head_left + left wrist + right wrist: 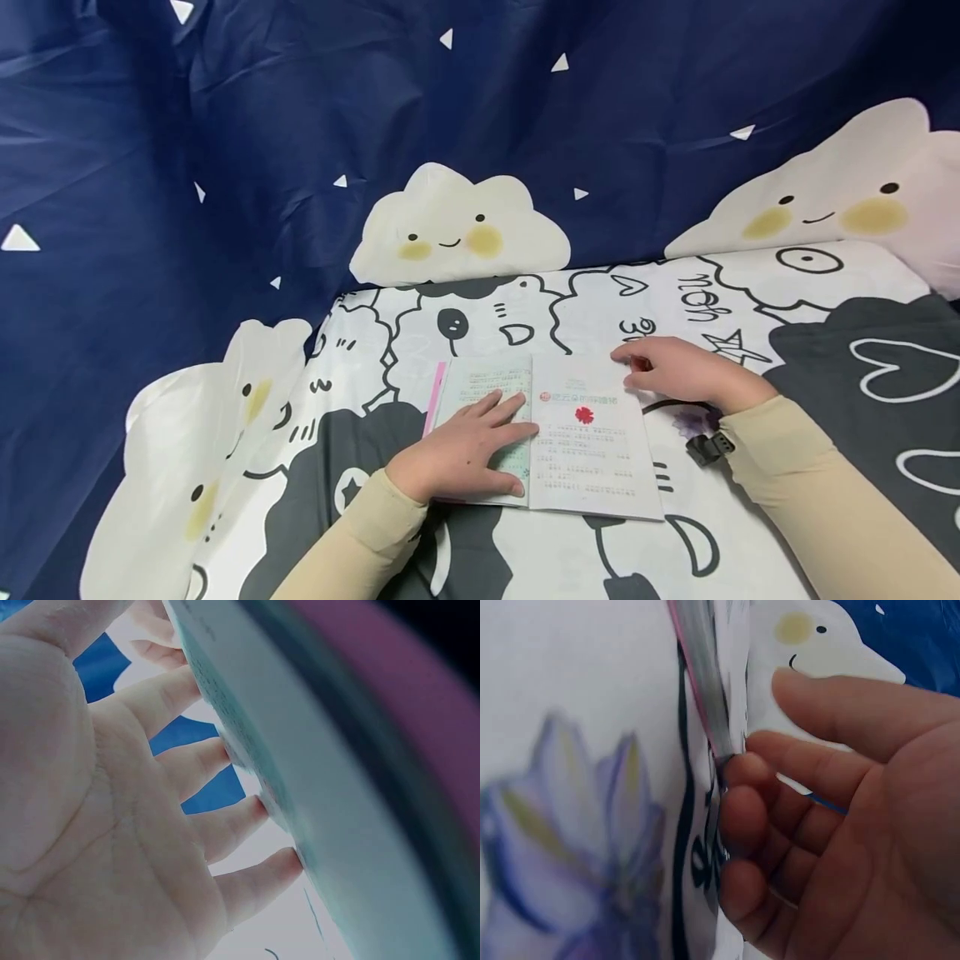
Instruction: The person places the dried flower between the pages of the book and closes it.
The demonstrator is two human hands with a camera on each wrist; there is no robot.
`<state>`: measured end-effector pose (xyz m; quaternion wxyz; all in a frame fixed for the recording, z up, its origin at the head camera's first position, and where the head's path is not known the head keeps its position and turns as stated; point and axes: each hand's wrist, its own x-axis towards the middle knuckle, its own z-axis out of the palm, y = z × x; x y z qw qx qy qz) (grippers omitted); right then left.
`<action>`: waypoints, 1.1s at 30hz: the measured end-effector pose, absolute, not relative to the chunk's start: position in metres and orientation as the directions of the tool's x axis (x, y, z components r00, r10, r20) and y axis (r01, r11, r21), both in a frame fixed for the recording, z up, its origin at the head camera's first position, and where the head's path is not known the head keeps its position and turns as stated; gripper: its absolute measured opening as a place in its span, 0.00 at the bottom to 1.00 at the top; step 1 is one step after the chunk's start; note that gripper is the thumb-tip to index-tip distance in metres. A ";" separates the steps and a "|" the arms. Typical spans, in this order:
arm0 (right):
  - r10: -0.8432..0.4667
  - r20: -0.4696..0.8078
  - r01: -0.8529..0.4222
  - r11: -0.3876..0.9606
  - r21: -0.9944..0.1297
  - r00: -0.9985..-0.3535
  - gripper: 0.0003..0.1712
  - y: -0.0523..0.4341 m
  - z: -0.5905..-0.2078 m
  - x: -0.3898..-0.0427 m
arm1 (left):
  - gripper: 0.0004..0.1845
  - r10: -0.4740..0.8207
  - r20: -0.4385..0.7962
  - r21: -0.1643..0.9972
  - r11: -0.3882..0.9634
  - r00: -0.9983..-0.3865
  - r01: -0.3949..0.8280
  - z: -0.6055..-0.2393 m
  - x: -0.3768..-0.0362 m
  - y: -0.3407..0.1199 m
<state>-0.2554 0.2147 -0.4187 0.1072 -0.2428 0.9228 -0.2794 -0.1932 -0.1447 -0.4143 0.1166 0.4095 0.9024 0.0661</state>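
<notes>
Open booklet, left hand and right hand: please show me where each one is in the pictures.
Open booklet (592, 454): head view, on its right printed page.
Left hand (461, 454): head view, on the back of the hand.
Right hand (686, 371): head view, on the back of the hand.

Both hands lie palm down, left hand (463, 448) fingers spread flat, right hand (686, 372) fingers curled.

A table covered by a black-and-white cartoon cloth (750, 533) carries an open booklet (592, 450) lying flat. Behind the booklet, a dark blue sheet with cloud faces (457, 225) rises.
</notes>
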 end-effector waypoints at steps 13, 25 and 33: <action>-0.465 -0.094 -0.345 0.763 -0.546 -0.880 0.33 0.212 -0.425 -0.258 | 0.42 0.753 -0.156 0.210 0.658 -0.640 0.723 -0.415 -0.194 -0.146; -0.414 -0.028 -0.336 0.773 -0.538 -0.910 0.16 0.210 -0.427 -0.258 | 0.42 0.753 -0.161 0.221 0.657 -0.638 0.720 -0.413 -0.194 -0.145; -0.429 0.064 -0.405 0.780 -0.476 -0.901 0.14 0.208 -0.425 -0.257 | 0.42 0.751 -0.162 0.217 0.660 -0.640 0.719 -0.415 -0.194 -0.145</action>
